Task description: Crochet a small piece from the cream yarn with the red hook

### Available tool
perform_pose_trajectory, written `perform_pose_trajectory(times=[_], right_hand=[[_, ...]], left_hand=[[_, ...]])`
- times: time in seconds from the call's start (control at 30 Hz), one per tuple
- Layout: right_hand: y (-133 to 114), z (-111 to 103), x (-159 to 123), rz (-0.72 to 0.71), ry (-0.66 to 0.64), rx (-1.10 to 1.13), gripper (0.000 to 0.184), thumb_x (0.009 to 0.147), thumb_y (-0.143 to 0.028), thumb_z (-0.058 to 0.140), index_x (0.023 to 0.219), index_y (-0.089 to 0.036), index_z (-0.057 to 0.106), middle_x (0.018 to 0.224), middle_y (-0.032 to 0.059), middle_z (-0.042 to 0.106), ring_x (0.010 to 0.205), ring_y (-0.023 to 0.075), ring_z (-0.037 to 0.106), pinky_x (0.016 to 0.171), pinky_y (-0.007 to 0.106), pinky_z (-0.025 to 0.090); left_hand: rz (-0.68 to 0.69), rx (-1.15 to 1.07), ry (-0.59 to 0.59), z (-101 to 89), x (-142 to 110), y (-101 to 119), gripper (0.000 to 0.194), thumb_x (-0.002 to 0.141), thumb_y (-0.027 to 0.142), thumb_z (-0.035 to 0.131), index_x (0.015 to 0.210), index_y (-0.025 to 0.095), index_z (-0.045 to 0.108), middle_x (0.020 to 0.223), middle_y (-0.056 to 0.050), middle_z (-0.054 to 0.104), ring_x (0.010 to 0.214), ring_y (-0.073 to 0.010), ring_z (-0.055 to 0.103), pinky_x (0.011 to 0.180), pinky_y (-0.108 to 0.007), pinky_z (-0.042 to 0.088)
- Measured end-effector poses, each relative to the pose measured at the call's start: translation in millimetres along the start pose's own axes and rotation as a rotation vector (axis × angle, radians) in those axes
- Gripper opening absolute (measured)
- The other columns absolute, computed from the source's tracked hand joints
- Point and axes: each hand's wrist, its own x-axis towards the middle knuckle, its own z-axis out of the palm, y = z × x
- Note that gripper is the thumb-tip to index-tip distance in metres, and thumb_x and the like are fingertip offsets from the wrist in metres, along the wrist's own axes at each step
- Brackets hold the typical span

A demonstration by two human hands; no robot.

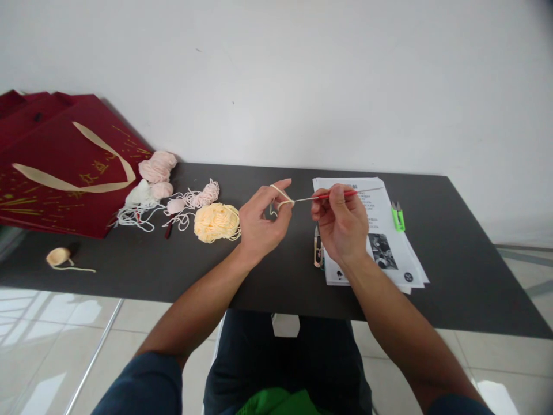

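My left hand is raised over the middle of the table, with pale yellow yarn looped round its index finger and pinched at the thumb tip. Between thumb and fingers, my right hand grips a crochet hook with a red handle and thin metal ends. The hook's left tip meets the yarn at my left fingertips; whether it passes through a loop is too small to tell. Just left of my left hand lies a ball of yellow yarn. Printed sheets lie beneath my right hand.
Green thread snips rest on the sheets, and darker snips lie by their left edge. Pink yarn and white yarn sit beside a dark red gift bag. A small crocheted piece lies at the table's front left.
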Motion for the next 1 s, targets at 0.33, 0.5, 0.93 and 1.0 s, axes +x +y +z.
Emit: perform_pose_trajectory(times=[0.33, 0.5, 0.93, 1.0], right_hand=[[-3.9, -2.4, 1.4, 0.050, 0.029, 0.024, 0.032, 0.087, -0.048, 0.080, 0.086, -0.024, 0.059, 0.078, -0.0050, 0.075, 0.058, 0.0066, 0.063, 0.047, 0.017, 0.049], [-4.5, -3.5, 0.0, 0.030, -0.034, 0.059, 0.026, 0.086, -0.043, 0.083, 0.091, -0.025, 0.064, 0.086, -0.0031, 0.078, 0.063, 0.0074, 0.067, 0.053, 0.018, 0.054], [0.8, -5.5, -3.4, -0.177, -0.097, -0.052, 0.022, 0.087, -0.041, 0.082, 0.091, -0.025, 0.068, 0.089, 0.0000, 0.077, 0.066, 0.0101, 0.067, 0.055, 0.023, 0.053], [1.7, -5.9, -3.4, -0.196, -0.084, -0.080, 0.023, 0.086, -0.042, 0.082, 0.091, -0.025, 0.068, 0.089, 0.0002, 0.077, 0.066, 0.0108, 0.067, 0.055, 0.025, 0.053]], left_hand=[[-0.030, -0.023, -0.050, -0.3, -2.0, -1.9, 0.033, 0.090, 0.023, 0.073, 0.123, 0.028, 0.074, 0.088, -0.002, 0.073, 0.075, -0.0144, 0.064, 0.078, -0.032, 0.054], [-0.195, -0.178, -0.037, 1.3, -1.2, 1.4, 0.037, 0.087, 0.024, 0.078, 0.123, 0.026, 0.073, 0.085, -0.002, 0.073, 0.075, -0.0143, 0.066, 0.074, -0.031, 0.056], [-0.405, -0.332, 0.047, 1.7, 5.7, 12.9, 0.043, 0.079, 0.019, 0.080, 0.120, 0.023, 0.070, 0.076, 0.004, 0.068, 0.066, -0.0097, 0.063, 0.066, -0.026, 0.053], [-0.414, -0.321, 0.056, 1.7, 6.2, 14.2, 0.045, 0.078, 0.019, 0.081, 0.121, 0.023, 0.070, 0.075, 0.005, 0.067, 0.066, -0.0094, 0.063, 0.065, -0.025, 0.053]])
